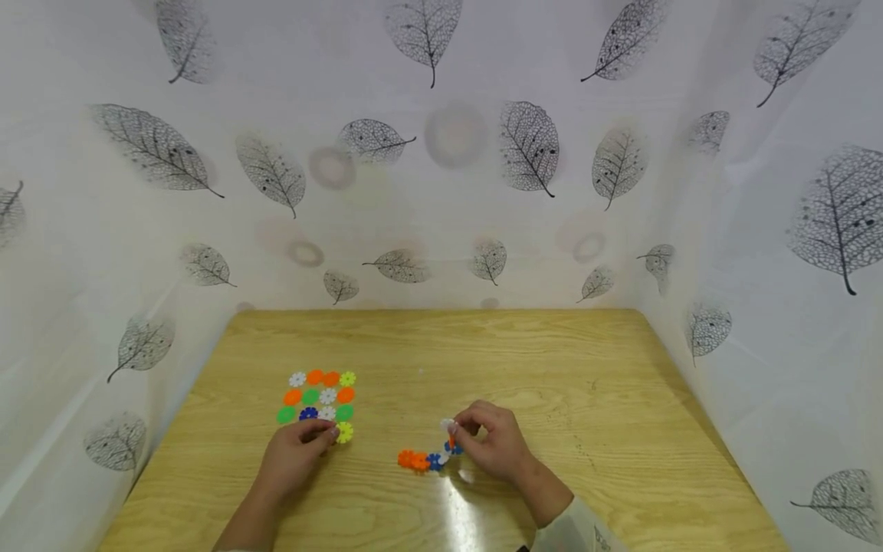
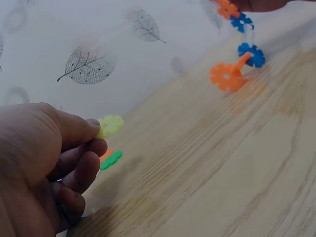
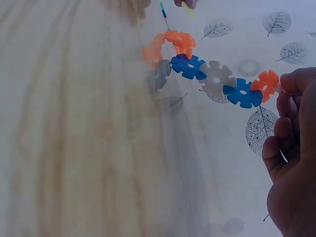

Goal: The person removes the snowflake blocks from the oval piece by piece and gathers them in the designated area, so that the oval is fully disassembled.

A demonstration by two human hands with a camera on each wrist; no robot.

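Left hand [image 1: 298,445] pinches yellow disc [image 2: 110,125], right hand [image 1: 491,441] holds chain [image 3: 217,76]

You are looking at a small staged recording booth, not a lived-in room: a bare wooden table [image 1: 552,360] is closed in on three sides by a hanging white curtain [image 1: 441,192] printed with grey leaves.

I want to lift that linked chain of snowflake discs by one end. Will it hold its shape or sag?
The chain is thin slotted discs joined edge to edge, so it probably stays fairly stiff: the right hand holds one end and it spans outward with little droop. It looks light. Slot joints may pop apart if twisted, and the far end seems to rest on the table.
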